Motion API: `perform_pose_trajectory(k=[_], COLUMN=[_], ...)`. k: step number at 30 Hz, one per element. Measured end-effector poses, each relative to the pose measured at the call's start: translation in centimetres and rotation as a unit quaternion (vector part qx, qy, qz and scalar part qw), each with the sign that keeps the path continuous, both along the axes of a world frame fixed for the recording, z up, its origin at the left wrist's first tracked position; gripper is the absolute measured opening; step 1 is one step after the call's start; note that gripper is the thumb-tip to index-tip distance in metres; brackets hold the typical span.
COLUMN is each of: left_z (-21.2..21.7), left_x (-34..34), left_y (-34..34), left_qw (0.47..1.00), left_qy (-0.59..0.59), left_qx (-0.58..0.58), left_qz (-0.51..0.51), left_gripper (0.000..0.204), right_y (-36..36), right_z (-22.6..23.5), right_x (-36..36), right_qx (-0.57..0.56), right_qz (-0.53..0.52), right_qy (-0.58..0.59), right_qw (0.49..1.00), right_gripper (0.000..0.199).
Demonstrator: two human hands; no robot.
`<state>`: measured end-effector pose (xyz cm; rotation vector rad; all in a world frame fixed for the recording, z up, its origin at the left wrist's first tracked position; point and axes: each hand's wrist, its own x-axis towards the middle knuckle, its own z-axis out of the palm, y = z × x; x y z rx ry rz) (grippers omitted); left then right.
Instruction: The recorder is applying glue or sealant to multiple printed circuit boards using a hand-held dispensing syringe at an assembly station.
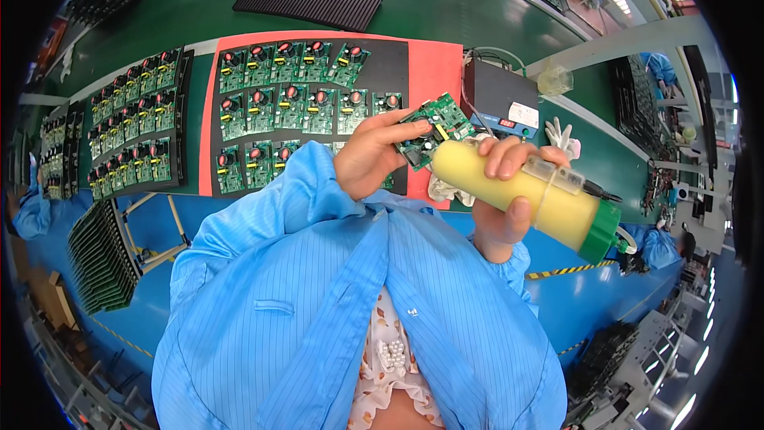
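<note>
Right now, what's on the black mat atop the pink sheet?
Rows of green circuit boards. The left hand and blue sleeve cover part of the black mat, hiding what lies there.

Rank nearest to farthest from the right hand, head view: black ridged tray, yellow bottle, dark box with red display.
1. Yellow bottle: held in the right hand.
2. Dark box: just beyond the bottle.
3. Black ridged tray: far off, upper left.

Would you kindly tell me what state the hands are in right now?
Left hand: closed, holding a green circuit board.
Right hand: closed, wrapped around a yellow cylinder with a green end.
</note>
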<state>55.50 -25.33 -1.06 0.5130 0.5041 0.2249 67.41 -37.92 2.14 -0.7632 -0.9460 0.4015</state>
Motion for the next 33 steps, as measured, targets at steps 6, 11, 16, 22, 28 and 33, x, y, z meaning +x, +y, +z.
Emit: perform_pose_trajectory(k=[6, 11, 16, 22, 28, 33], left_z=[1.5, 1.6, 1.7, 1.8, 1.7, 0.9], left_x=[-0.4, -0.3, 0.0, 0.1, 0.1, 0.4], left_y=[-0.9, -1.2, -1.4, -1.5, -1.4, -1.5], left_qw=[1.0, 1.0, 0.999, 0.999, 1.0, 1.0], left_qy=[0.011, -0.004, -0.014, -0.009, -0.004, 0.002], left_qx=[0.003, -0.004, -0.013, -0.016, 0.005, 0.013], left_qz=[-0.002, -0.019, -0.033, -0.04, -0.028, -0.015], left_gripper=[0.037, 0.034, 0.032, 0.034, 0.038, 0.043], right_y=[-0.2, -0.6, -1.0, -1.2, -1.2, -1.4], right_z=[-0.1, 0.0, 0.0, 0.0, -0.4, -0.3], right_x=[-0.6, -0.9, -1.1, -1.2, -1.0, -1.0], right_qx=[-0.011, -0.014, -0.008, -0.006, 0.021, 0.019], right_qz=[-0.012, -0.029, -0.038, -0.047, -0.037, -0.04], right_qy=[-0.005, -0.003, -0.008, -0.015, -0.021, -0.075], right_qw=[1.0, 0.999, 0.999, 0.999, 0.999, 0.996], right_gripper=[0.053, 0.053, 0.054, 0.055, 0.057, 0.058])
